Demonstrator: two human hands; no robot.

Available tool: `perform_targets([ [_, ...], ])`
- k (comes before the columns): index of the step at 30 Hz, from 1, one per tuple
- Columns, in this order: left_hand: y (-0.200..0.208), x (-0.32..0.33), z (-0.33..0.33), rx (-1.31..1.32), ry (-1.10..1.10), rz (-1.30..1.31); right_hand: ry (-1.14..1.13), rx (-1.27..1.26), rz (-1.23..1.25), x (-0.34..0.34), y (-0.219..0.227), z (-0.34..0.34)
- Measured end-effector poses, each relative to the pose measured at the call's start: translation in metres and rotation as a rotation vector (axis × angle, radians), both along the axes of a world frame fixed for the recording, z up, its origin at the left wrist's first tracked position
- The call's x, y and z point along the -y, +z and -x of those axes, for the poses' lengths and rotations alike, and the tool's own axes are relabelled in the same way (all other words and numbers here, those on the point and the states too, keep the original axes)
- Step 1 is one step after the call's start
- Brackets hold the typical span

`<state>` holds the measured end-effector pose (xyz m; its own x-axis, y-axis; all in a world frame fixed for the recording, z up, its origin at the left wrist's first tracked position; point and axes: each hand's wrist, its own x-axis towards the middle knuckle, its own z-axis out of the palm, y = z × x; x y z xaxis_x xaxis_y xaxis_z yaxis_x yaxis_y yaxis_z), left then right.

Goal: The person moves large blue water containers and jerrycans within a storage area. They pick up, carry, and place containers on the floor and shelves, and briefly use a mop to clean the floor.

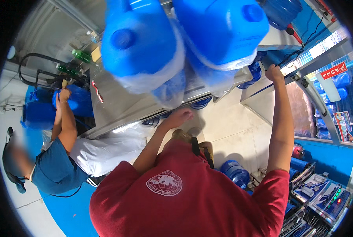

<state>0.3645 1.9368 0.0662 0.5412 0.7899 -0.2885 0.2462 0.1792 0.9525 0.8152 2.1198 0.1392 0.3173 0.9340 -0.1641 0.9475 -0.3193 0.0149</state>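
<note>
Where both arms stretch forward from the red shirt, found just beyond them: two blue jugs [139, 43], big, blurred, wrapped in clear plastic, caps turned toward the camera, so long axes judged roughly upright. Sitting side by side over the steel table [117, 106], ahead of the hands. Left hand [180, 116] nearer, just under the hanging wrap, fingers loosely curled, gripping nothing visible. Right hand [274, 73] out to the right at the counter edge, seemingly closed on it; cannot tell for sure. Upper right, a red rectangular sign [334, 70] with white characters; below it a blue-and-red label [344, 122] on glass. On the shirt, a round white emblem [164, 183]. Far left, green bottles [81, 55] and a co-worker's hand [64, 94] on another blue container [79, 102].
</note>
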Motion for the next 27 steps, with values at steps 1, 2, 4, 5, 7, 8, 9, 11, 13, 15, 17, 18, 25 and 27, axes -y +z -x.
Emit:
perform_targets([
  [1,0.005,-0.010,-0.026,-0.003,-0.085,-0.040,0.018,0.089,-0.055,-0.012,-0.003,-0.018],
  [2,0.010,-0.020,-0.053,-0.019,-0.158,-0.073,0.036,0.025,-0.002,-0.012,-0.005,-0.041],
  [4,0.021,-0.039,-0.108,-0.093,-0.287,-0.160,0.079,0.007,0.007,-0.013,-0.015,-0.079],
  [5,0.027,-0.047,-0.136,-0.139,-0.350,-0.234,0.111,0.033,-0.001,-0.010,-0.023,-0.095],
  [7,0.033,-0.060,-0.192,-0.154,-0.432,-0.276,0.046,0.066,0.158,-0.004,-0.045,-0.117],
  [8,0.034,-0.060,-0.218,-0.210,-0.435,-0.356,0.020,0.084,0.216,-0.004,-0.052,-0.130],
  [9,0.034,-0.061,-0.243,-0.269,-0.422,-0.443,0.015,0.142,0.256,-0.002,-0.063,-0.134],
  [11,0.030,-0.053,-0.289,-0.374,-0.407,-0.490,0.189,0.325,0.249,0.006,-0.077,-0.145],
  [13,0.022,-0.038,-0.323,-0.371,-0.324,-0.326,0.150,0.110,0.187,-0.002,-0.081,-0.154],
  [15,0.013,-0.030,-0.351,-0.559,-0.476,-0.176,0.469,0.150,0.103,-0.008,-0.084,-0.164],
  [17,0.003,-0.025,-0.369,-0.706,-0.585,-0.006,0.593,0.209,-0.072,-0.015,-0.092,-0.169],
  [18,-0.001,-0.024,-0.375,-0.750,-0.600,0.055,0.567,0.153,-0.163,-0.020,-0.096,-0.174],
  [25,0.002,-0.014,-0.362,-0.694,-0.331,-0.007,0.612,0.357,0.079,-0.066,-0.147,-0.188],
  [27,0.006,-0.001,-0.344,-0.691,-0.230,-0.022,0.705,0.510,0.197,-0.075,-0.164,-0.196],
])
